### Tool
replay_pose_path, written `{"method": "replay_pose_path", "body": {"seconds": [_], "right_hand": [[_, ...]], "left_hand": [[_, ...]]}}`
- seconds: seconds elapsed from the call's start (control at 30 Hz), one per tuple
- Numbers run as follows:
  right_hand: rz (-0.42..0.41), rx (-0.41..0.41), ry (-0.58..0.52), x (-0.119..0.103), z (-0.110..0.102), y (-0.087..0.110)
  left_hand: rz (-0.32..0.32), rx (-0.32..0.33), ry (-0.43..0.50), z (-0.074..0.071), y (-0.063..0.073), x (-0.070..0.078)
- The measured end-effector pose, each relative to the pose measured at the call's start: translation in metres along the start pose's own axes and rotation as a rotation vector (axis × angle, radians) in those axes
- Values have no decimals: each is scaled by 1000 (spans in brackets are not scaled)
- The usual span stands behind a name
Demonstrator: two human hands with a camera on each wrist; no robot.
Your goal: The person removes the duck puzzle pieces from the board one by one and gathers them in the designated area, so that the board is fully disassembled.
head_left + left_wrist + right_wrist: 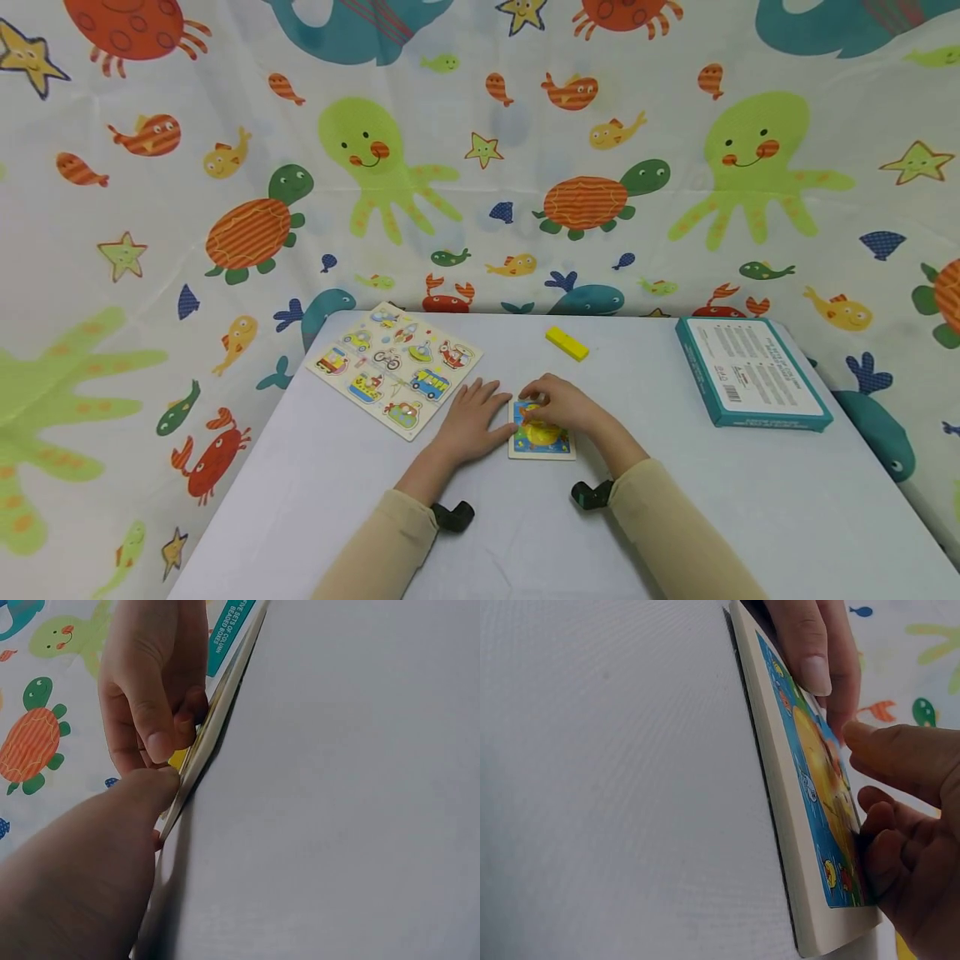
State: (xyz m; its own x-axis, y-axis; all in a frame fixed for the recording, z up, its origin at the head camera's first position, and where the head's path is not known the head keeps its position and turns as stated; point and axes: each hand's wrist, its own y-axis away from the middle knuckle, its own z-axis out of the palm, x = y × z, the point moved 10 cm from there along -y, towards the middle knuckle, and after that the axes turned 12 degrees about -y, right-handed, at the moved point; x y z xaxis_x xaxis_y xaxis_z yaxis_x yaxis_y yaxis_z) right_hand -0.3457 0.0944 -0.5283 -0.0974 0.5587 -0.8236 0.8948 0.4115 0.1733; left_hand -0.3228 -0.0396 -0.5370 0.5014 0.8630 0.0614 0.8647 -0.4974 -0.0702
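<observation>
In the head view a small puzzle board [521,456] with a yellow picture on blue lies on the table before me. My left hand [471,423] rests at its left side, fingers spread, thumb touching the edge. My right hand [566,404] is over the upper part of the board. Its fingers are curled, and thumb and forefinger pinch at a yellow-orange puzzle piece [829,756], blurred in the right wrist view. The forefinger's tip is hidden there. In the left wrist view, the board [208,746] appears almost edge-on beside both hands.
To the left lies a larger puzzle board [397,364] with vehicle pictures. A yellow block [567,343] lies beyond the right hand. At the right is a teal and white box [757,375]. Behind the white table [637,533] hangs a cloth [480,225] printed with sea animals.
</observation>
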Motion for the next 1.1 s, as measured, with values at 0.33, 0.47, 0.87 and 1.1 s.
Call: {"method": "replay_pose_path", "body": {"seconds": [0.33,0.47,0.87,1.1], "right_hand": [[35,23,10,0,0,0],[47,28,7,1,0,0],[60,44,-63,3,0,0],[53,77,-101,2,-2,1]], "left_hand": [[-29,22,2,1,0,-1],[-48,14,6,1,0,-1],[-61,31,0,-5,1,2],[-73,23,1,-4,2,1]]}}
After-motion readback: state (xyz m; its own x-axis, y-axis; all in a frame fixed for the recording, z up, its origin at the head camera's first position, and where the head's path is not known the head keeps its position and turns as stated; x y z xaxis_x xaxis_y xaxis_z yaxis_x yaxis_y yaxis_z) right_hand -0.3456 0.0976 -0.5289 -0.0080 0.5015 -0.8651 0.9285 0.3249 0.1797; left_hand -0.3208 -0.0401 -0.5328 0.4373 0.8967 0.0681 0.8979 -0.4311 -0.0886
